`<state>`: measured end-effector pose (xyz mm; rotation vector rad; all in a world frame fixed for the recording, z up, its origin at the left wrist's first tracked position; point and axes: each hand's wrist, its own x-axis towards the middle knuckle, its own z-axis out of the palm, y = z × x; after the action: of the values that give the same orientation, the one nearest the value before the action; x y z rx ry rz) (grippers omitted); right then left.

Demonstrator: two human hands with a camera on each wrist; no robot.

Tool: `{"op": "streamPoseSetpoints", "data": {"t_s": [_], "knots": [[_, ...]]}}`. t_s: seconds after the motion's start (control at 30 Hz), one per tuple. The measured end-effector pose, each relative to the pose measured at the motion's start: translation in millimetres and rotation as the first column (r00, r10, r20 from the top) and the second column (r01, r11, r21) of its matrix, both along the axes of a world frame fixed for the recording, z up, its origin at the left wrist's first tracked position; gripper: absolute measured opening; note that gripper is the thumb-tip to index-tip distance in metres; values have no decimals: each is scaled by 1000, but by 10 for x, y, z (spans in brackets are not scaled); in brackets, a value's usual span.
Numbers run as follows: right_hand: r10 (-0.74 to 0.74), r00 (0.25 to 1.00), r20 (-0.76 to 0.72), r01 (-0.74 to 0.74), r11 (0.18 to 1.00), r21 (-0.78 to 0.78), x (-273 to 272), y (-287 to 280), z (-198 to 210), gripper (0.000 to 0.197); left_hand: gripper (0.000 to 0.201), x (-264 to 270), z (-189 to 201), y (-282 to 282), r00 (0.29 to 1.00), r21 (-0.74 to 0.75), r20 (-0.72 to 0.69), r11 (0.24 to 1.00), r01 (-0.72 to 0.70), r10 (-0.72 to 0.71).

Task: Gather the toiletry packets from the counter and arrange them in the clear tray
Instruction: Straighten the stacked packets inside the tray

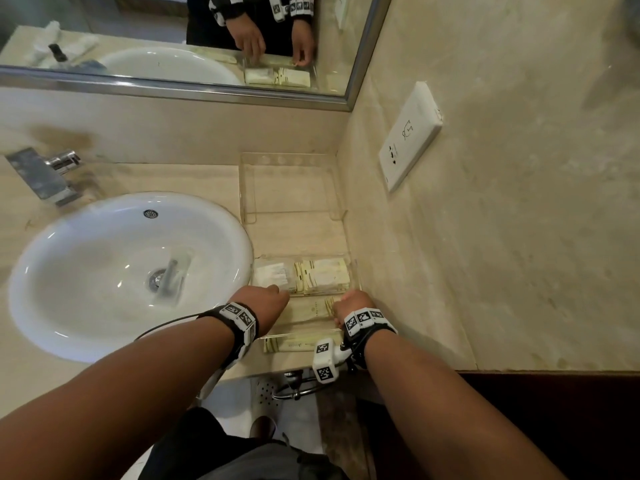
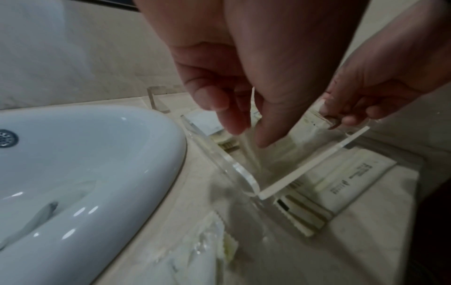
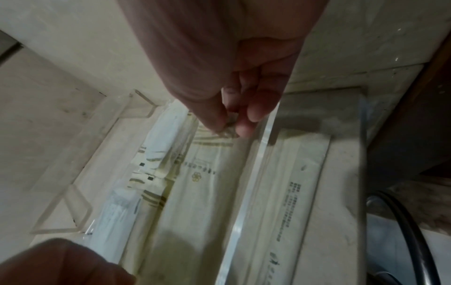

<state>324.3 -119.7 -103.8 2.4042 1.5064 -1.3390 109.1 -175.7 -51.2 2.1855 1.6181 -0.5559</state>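
Observation:
A clear tray (image 1: 354, 275) sits on the counter right of the sink. Its far half holds a stack of cream packets (image 1: 325, 277) and a white packet (image 1: 272, 275). A long cream packet (image 1: 310, 311) lies along the tray's near half. My left hand (image 1: 277, 296) pinches its left end (image 2: 249, 138), which is blurred, and my right hand (image 1: 346, 303) pinches its right end (image 3: 228, 128) between thumb and fingers. Another long packet (image 1: 294, 345) lies on the counter just outside the tray's near wall (image 3: 246, 192).
The white sink (image 1: 128, 271) is close on the left, and a crinkled plastic packet (image 2: 207, 241) lies by its rim. A second clear stand (image 1: 291, 188) is behind the tray, against the wall. A marble side wall (image 1: 485, 237) bounds the right. The counter edge (image 1: 270, 370) is just below my wrists.

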Motion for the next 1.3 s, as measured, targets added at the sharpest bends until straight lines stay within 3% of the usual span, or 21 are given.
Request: {"op": "streamPoseSetpoints", "data": {"t_s": [0.07, 0.2, 0.37, 0.47, 0.53, 0.6, 0.67, 0.7, 0.73, 0.77, 0.8, 0.83, 1.0, 1.1, 1.17, 1.3], "knots": [[16, 1000, 26, -16, 1000, -18, -31, 3, 13, 19, 29, -4, -27, -15, 1000, -5, -8, 1000, 14, -14], [-28, 1000, -5, 27, 995, -92, -44, 35, 23, 19, 20, -33, -53, -55, 999, -16, -12, 999, 39, -39], [195, 973, 121, -175, 972, -155, -8, 48, -114, 15, 34, -65, -83, -61, 999, -86, 16, 995, 50, -49], [109, 993, 51, -103, 989, -109, -50, 49, -113, 16, 41, -58, -95, -67, 998, -116, 26, 992, 53, -51], [275, 946, 172, -250, 956, -155, -83, 46, -107, 12, 43, -49, -106, -76, 998, -137, 21, 989, 56, -54], [344, 916, 206, -307, 932, -190, -35, 60, -230, 11, 43, -43, -119, -89, 998, -157, 12, 986, 61, -60], [624, 723, 297, -593, 781, -199, -31, 71, -151, 22, 43, -47, -131, -101, 998, -177, 2, 982, 58, -59], [622, 722, 303, -590, 783, -199, -35, 74, -131, 23, 44, -50, -134, -104, 998, -184, -3, 981, 55, -56], [676, 654, 339, -643, 733, -220, -75, 42, -1, 18, 44, -52, -130, -107, 999, -188, -5, 981, 51, -53], [611, 722, 324, -570, 791, -222, -105, 30, 46, 18, 45, -53, -130, -111, 999, -191, -2, 981, 47, -49], [405, 881, 243, -371, 912, -175, -104, 3, 122, 20, 46, -55, -127, -113, 999, -193, 3, 980, 46, -46], [367, 906, 208, -341, 928, -152, -113, -17, 162, 20, 46, -57, -121, -115, 999, -194, 8, 980, 46, -45], [299, 937, 182, -305, 952, 5, -120, -66, 334, 19, 45, -72, -99, -115, 998, -189, 40, 981, 45, -38], [159, 983, 95, -169, 980, 103, -77, -94, 332, 28, 43, -104, -54, -117, 997, -162, 82, 987, 12, 2], [234, 959, 158, -261, 948, 184, -40, -121, 320, 30, 41, -171, -4, -89, 989, -126, 131, 991, -54, 70], [329, 940, 89, -341, 914, 220, -51, -150, 406, 22, 38, -379, 170, 30, 946, -32, 202, 967, -251, 252]]}}
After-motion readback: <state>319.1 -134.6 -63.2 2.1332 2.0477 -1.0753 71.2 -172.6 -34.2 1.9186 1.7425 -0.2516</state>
